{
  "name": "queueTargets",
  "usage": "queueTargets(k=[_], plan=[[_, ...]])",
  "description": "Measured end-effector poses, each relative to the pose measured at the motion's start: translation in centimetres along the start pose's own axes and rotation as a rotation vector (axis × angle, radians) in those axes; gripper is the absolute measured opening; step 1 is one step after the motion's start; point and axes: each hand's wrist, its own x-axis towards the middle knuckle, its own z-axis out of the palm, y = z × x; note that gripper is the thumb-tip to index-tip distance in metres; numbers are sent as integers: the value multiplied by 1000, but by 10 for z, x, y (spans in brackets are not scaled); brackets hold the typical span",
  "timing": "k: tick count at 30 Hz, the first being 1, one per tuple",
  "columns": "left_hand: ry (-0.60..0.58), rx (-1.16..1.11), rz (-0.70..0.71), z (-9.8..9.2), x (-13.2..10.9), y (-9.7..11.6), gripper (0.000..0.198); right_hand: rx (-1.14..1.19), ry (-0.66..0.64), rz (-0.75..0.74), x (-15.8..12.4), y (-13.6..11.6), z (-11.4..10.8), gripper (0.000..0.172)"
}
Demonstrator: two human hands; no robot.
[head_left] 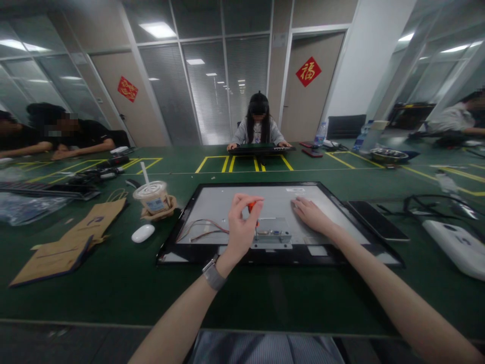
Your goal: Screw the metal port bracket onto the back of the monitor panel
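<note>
A flat panel [204,202] with a black frame and a grey back lies on the green table. Near its front edge a metal bracket [278,226] carries a small board with connectors, and thin wires [208,222] run to its left. My left hand [242,222], with a watch on the wrist, is closed around the orange handle of a screwdriver [252,206], held upright over the bracket's left end. My right hand [308,212] lies flat with its fingers spread on the panel's back, right of the bracket.
Left of the panel are a lidded cup [155,202] in a cardboard holder, a white mouse [143,233] and paper bags [71,242]. On the right lie a phone [375,220], cables and a white device [454,247]. A person [259,124] sits opposite; others sit at both sides.
</note>
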Motion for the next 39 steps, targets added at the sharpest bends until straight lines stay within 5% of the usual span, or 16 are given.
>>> queueTargets(k=[5,9,16,23,28,35,39], plan=[[-33,-25,-41,-1,-2,-1,30,2,2,8,0,1,1,49],[-44,-50,-96,0,-2,0,26,10,-9,7,0,1,1,50],[58,53,24,1,0,0,6,23,13,4,1,3,4,49],[-3,-50,-24,-2,-1,5,30,33,6,-3,0,3,2,49],[-15,-52,-92,-1,0,8,24,23,-11,-2,0,1,0,50],[10,12,0,0,-1,3,10,-7,9,6,0,-1,0,49],[28,8,-13,-1,-1,1,18,-11,17,0,0,0,0,48]])
